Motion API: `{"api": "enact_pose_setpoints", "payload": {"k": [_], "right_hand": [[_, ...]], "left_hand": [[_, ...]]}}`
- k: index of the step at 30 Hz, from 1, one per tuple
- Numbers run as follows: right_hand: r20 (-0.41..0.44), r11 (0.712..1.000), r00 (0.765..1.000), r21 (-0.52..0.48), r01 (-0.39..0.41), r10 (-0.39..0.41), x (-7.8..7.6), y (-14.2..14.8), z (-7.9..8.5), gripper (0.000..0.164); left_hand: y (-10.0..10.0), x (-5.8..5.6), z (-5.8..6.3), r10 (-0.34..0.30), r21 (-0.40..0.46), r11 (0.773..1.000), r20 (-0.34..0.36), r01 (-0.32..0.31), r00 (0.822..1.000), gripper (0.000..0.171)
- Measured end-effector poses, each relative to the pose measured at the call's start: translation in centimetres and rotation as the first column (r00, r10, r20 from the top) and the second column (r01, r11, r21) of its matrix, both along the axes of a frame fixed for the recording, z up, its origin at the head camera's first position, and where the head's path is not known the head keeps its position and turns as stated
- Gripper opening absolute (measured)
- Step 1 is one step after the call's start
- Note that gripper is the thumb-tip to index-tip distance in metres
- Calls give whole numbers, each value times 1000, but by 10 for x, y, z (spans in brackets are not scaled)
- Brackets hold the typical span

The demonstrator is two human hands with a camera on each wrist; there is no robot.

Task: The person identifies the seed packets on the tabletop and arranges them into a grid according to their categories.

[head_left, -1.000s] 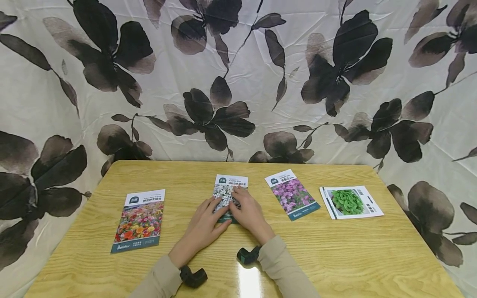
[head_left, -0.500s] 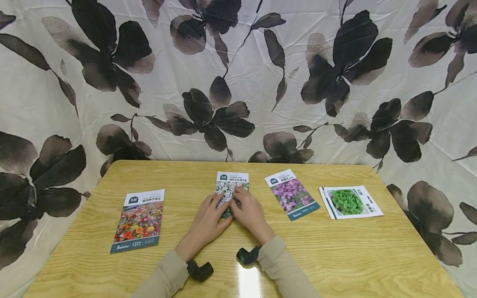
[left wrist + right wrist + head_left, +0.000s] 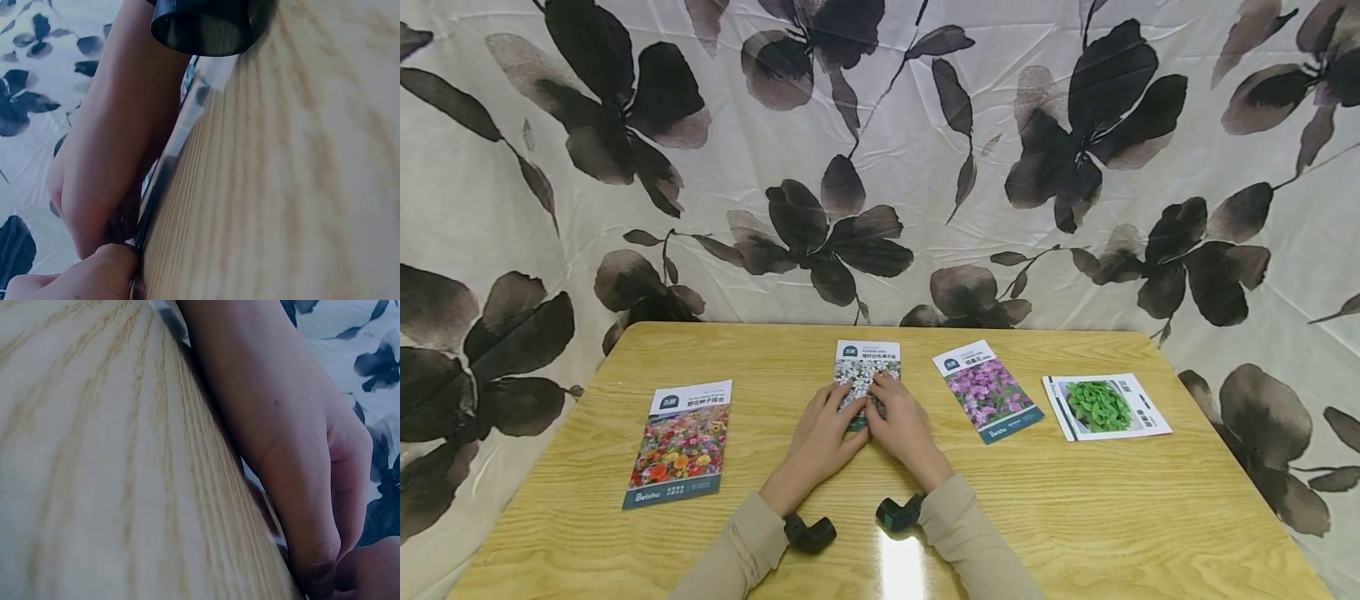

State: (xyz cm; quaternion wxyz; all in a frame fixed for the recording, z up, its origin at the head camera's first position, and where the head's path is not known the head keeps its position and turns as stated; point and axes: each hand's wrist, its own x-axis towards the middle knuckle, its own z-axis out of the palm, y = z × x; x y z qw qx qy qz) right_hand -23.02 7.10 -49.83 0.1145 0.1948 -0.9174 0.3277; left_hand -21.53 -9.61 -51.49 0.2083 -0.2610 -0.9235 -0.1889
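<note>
A seed packet with small white flowers [image 3: 867, 354] lies upright in the middle of the wooden table. Both hands rest on its lower half and cover much of it. My left hand [image 3: 822, 431] spans its left side, fingers spread over the picture and thumb near the bottom edge. On the packet's right side, my right hand [image 3: 904, 423] lays its slightly bent fingers over the printed front. The two thumbs come close together at the lower edge. In the left wrist view, the packet's edge shows as a thin strip along the table beneath the right hand [image 3: 119, 125].
A wildflower seed packet [image 3: 681, 446] lies at the left of the table [image 3: 1075, 517]. To the right are a tilted pink-flower packet [image 3: 992, 396] and a white packet with green leaves [image 3: 1101, 407]. A floral curtain [image 3: 940, 167] hangs behind. Black wrist cameras [image 3: 810, 533] sit at both cuffs.
The white-flower packet has slid slightly away from the person and a little right. The left hand has shifted right and slightly forward with it. The right hand has barely moved.
</note>
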Motion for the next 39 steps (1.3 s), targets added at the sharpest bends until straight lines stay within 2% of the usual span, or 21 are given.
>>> {"api": "enact_pose_setpoints", "payload": {"k": [9,30,39], "right_hand": [[51,999,998,16,-41,40,-4,4,-2,42],[51,999,998,12,-46,46,-17,8,-8,43],[52,998,997,26,-56,55,-20,8,-9,43]], "left_hand": [[0,-3,0,8,4,1000,41,-9,999,41],[4,-14,-2,5,13,1000,-12,-5,1000,41],[3,-13,0,13,9,1000,-7,-12,1000,41]]}}
